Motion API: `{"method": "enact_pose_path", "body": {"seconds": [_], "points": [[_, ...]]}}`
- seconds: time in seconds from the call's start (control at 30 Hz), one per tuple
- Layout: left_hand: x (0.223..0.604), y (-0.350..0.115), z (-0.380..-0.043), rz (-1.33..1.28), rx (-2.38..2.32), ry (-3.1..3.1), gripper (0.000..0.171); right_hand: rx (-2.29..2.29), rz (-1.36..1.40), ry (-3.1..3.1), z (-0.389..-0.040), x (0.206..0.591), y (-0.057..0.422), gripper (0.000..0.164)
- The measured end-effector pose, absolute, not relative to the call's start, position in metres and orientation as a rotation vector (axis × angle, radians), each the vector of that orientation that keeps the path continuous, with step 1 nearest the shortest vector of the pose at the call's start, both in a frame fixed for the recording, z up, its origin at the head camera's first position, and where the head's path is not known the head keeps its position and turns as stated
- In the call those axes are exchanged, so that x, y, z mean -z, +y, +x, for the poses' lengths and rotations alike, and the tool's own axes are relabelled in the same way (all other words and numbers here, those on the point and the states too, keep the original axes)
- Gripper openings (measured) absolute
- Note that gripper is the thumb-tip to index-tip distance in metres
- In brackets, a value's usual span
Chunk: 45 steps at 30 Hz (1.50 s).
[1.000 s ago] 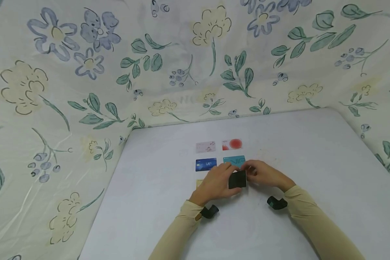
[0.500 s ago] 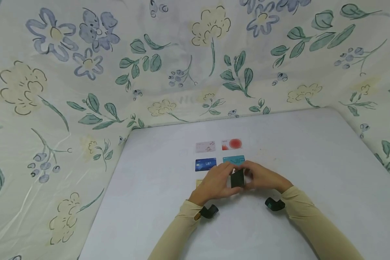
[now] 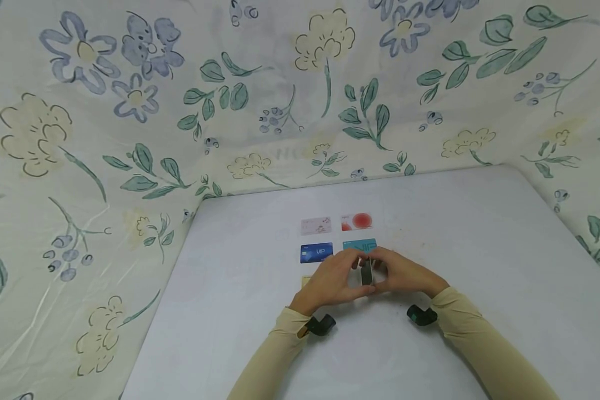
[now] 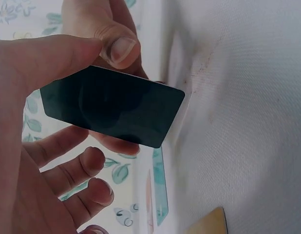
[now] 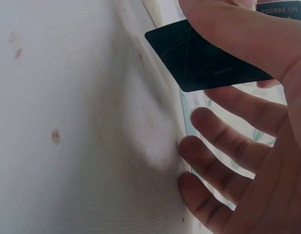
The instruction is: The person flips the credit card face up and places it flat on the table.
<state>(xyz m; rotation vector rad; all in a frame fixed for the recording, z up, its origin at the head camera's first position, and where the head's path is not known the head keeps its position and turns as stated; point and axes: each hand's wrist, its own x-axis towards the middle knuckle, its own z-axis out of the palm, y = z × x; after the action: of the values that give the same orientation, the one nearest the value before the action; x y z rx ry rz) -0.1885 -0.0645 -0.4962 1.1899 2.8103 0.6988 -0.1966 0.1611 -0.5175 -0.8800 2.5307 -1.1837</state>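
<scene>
Between my two hands a black card stands on edge, turned nearly edge-on to the head view. My left hand pinches it by opposite edges, thumb on one side and index finger on the other. From the right, my right hand pinches the same card, the two thumbs meeting at the near edge. A plain dark face of the card shows in the left wrist view. In the right wrist view its other face carries faint lines and a printed number. The remaining fingers of both hands are spread loosely.
Beyond the hands, flat on the white table, lie a pink card, a red-and-white card, a blue VIP card and a teal card. My left hand partly covers a yellow card. A floral cloth hangs behind.
The black card has turned from broadly facing the head camera to nearly edge-on. My right hand has shifted slightly left and taken hold of it alongside my left hand.
</scene>
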Motion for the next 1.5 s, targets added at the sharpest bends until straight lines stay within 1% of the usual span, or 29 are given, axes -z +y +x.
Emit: {"method": "enact_pose_path", "body": {"seconds": [0.13, 0.33, 0.63, 0.93, 1.23, 1.5], "points": [[0.498, -0.065, -0.189, 1.189, -0.7, 2.818, 0.058, 1.157, -0.896, 2.559, -0.196, 0.518, 0.161, 0.062], [0.497, -0.067, -0.19, 1.167, -0.689, 2.82, 0.059, 1.124, -0.943, 2.596, -0.195, 0.518, 0.161, 0.054], [0.492, -0.071, -0.191, 1.112, -0.735, 2.805, 0.07, 1.087, -0.928, 2.618, -0.195, 0.515, 0.161, 0.051], [0.489, -0.072, -0.192, 1.185, -0.776, 2.786, 0.063, 0.952, -0.889, 2.694, -0.192, 0.508, 0.161, 0.051], [0.484, -0.077, -0.194, 1.105, -0.762, 2.798, 0.061, 0.889, -0.839, 2.76, -0.192, 0.505, 0.162, 0.051], [0.485, -0.081, -0.198, 1.065, -0.677, 2.848, 0.057, 0.866, -0.795, 2.782, -0.193, 0.503, 0.163, 0.056]]}}
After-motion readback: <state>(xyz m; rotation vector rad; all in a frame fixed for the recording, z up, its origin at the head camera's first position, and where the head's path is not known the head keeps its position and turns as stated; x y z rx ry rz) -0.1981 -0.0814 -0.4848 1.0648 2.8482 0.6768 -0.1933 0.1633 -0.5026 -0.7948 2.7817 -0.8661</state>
